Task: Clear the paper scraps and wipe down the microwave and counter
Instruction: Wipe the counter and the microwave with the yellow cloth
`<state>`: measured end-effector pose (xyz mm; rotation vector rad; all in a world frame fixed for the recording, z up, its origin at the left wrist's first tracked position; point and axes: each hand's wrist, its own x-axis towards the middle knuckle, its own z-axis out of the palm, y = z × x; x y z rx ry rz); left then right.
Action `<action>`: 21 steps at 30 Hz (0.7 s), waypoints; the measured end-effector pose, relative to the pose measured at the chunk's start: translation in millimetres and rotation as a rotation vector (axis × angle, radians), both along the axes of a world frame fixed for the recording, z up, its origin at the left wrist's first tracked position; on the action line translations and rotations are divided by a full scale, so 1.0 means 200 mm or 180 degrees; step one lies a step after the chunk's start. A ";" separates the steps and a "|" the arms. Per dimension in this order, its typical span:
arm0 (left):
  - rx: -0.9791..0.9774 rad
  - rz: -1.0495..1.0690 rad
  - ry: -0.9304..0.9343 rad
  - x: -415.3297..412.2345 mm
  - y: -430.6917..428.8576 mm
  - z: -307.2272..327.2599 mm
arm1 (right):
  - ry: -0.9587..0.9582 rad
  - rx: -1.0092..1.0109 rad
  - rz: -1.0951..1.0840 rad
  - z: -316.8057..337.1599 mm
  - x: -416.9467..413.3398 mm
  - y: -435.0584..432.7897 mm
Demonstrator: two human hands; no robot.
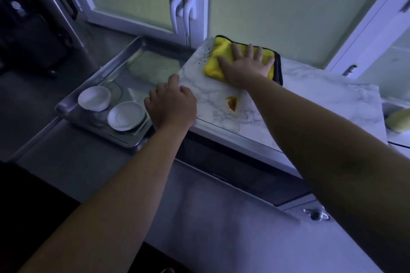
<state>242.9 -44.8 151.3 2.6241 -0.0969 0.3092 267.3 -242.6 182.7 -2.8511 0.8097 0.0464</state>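
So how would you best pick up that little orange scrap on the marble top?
Probably pinch the orange scrap across its middle from straight above: it is small and lies low on the marble top, apart from the yellow cloth, so no side offers a way under.

view: we have one, head-worn and wide-angle | faces: forward and steeply down, across the counter (210, 217) toward the cabinet doors (288, 6) | range: close — our forearms enter from the bottom edge | framing: microwave (321, 104) top at centre-right, tray (115, 60) at left, edges bowed by the lens
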 end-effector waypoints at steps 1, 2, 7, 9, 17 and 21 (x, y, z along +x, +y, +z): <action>-0.0023 -0.0009 0.0024 0.00 0.00 0.00 | -0.0008 0.0006 -0.0007 0.00 -0.03 0.03; -0.0031 -0.0027 0.0041 0.00 0.00 0.00 | -0.0008 0.0002 -0.0012 0.00 -0.07 0.06; -0.0129 -0.0085 0.0099 -0.02 0.01 0.03 | -0.0056 0.0023 -0.0015 -0.02 -0.29 0.22; -0.0132 -0.0082 0.0097 -0.03 0.01 0.03 | -0.0068 0.0005 -0.0031 -0.03 -0.37 0.29; 0.0245 -0.0785 0.0601 0.09 0.09 0.05 | -0.0017 -0.0109 -0.0061 -0.05 -0.59 0.43; -0.0101 -0.1159 0.1050 0.20 0.22 0.02 | 0.0009 -0.0145 0.0122 -0.06 -0.70 0.46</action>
